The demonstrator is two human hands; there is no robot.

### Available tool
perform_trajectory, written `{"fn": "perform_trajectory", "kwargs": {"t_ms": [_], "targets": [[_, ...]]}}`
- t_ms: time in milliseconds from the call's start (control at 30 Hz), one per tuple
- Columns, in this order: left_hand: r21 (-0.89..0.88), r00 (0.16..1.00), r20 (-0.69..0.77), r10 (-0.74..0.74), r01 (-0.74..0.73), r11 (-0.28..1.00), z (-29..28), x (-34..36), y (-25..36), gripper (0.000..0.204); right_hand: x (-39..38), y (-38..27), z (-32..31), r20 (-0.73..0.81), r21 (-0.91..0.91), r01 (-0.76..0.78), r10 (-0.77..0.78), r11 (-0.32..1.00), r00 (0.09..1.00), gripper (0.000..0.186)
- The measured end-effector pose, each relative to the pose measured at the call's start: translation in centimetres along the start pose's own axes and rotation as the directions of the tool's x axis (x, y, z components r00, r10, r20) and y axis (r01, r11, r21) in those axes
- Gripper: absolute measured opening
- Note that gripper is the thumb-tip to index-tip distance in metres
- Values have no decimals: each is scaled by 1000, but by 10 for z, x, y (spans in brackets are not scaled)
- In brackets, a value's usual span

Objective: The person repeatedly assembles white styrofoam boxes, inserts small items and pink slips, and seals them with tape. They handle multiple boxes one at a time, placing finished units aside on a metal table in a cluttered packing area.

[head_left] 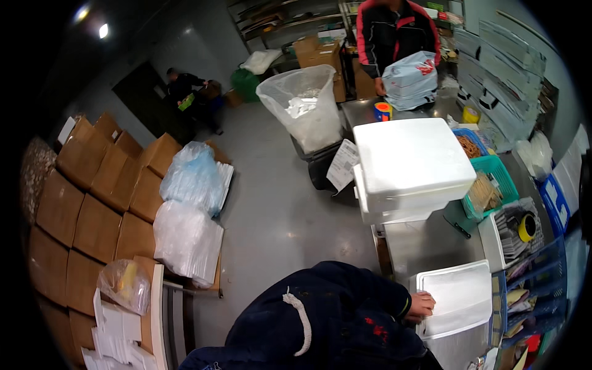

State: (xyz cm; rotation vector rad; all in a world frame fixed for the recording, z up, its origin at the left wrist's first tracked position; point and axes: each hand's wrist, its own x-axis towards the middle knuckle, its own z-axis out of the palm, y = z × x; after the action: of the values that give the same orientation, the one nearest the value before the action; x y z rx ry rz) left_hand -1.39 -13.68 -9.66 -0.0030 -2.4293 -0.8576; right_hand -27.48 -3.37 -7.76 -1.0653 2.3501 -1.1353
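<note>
One hand [422,306] lies on the white foam lid [455,296], fingers flat and spread; I cannot tell which hand it is.

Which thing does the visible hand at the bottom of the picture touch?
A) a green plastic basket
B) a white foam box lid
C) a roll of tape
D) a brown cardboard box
B: the hand lies on the left edge of the white foam box lid on the steel table.
</note>
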Motion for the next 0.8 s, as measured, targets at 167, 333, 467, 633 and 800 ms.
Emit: {"fn": "perform_trajectory", "kwargs": {"t_ms": [167,333,467,633,800], "targets": [[52,984,-138,111,-104,993,10,-5,-9,26,-9,0,-3,-1,108,-66,66,992,998,23],[135,988,-69,138,-128,982,15,-7,-14,24,-21,1,-9,1,253,-159,164,954,986,18],[262,992,-29,121,-109,959,14,-10,-7,25,-32,4,-19,-12,404,-234,261,884,965,15],[312,989,-14,147,-135,940,6,-10,-8,22,-47,30,-55,-72,725,-258,442,639,894,13],[179,956,290,51,-107,978,-21,8,-7,21,-86,71,-161,-136,981,37,538,191,832,12]]}}
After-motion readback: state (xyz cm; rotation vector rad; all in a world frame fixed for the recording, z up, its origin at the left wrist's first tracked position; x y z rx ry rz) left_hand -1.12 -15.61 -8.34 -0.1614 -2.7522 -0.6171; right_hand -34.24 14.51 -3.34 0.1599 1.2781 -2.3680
